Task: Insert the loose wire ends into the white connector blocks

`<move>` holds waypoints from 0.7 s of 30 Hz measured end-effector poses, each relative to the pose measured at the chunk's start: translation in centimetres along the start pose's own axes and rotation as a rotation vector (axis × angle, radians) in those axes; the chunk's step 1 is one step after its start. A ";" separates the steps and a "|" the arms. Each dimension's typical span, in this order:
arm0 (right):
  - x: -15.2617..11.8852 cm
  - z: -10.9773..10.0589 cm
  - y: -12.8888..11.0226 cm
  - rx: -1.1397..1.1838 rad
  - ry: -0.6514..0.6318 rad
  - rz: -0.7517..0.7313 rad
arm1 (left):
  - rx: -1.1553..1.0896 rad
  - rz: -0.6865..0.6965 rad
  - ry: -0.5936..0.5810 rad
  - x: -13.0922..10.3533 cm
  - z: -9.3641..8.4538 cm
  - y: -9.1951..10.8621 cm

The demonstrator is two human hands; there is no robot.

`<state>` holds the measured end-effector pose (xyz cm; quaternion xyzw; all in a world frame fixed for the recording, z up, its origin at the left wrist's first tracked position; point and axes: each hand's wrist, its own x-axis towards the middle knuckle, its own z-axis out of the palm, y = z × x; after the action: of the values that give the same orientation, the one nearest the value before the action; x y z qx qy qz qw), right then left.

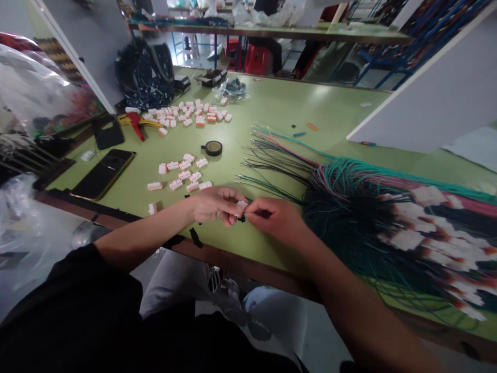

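Near the front edge of the green table, my left hand (217, 204) pinches a small white connector housing (240, 207). Right beside it my right hand (274, 217) is closed, thumb and forefinger pinched on a thin wire that meets the connector; the wire is mostly hidden by the fingers. To the right lies a large bundle of wires (337, 181), green, black and pink, with bare metal-tipped ends fanned out toward the left. Several loose white-and-orange connectors (184, 175) lie left of my hands, and a bigger pile of connectors (200, 122) sits farther back.
A roll of black tape (213, 148) stands mid-table. At the left are a phone (103, 174), a dark flat case (107, 132) and red-yellow wire strippers (135, 124). A dark patterned bag (145, 75) is behind. White connectors (435, 228) cover the bundle's right end.
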<state>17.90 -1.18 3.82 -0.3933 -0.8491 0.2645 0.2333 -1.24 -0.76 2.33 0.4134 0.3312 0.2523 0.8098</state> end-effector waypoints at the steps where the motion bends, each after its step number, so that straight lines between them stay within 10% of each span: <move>1: 0.2 -0.8 0.5 0.074 -0.023 0.031 | 0.024 -0.017 -0.022 -0.1 0.0 0.1; 5: 0.9 -3.8 2.6 -0.207 0.208 0.307 | 0.094 -0.061 -0.096 -0.5 0.0 0.4; 8: 1.3 -4.3 3.3 -0.660 0.121 0.488 | 0.099 -0.068 -0.115 -0.6 -0.1 0.2; 14: 2.0 -2.3 3.5 -0.962 -0.098 0.453 | 0.122 -0.080 -0.124 -0.4 0.0 -0.1; 21: 2.3 -1.9 4.4 -0.964 -0.027 0.348 | 0.139 -0.079 -0.115 -0.3 -0.1 -0.1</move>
<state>20.10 3.59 2.87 -0.5884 -0.7994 -0.1169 -0.0331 -1.47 -0.98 2.28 0.4689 0.3167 0.1726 0.8063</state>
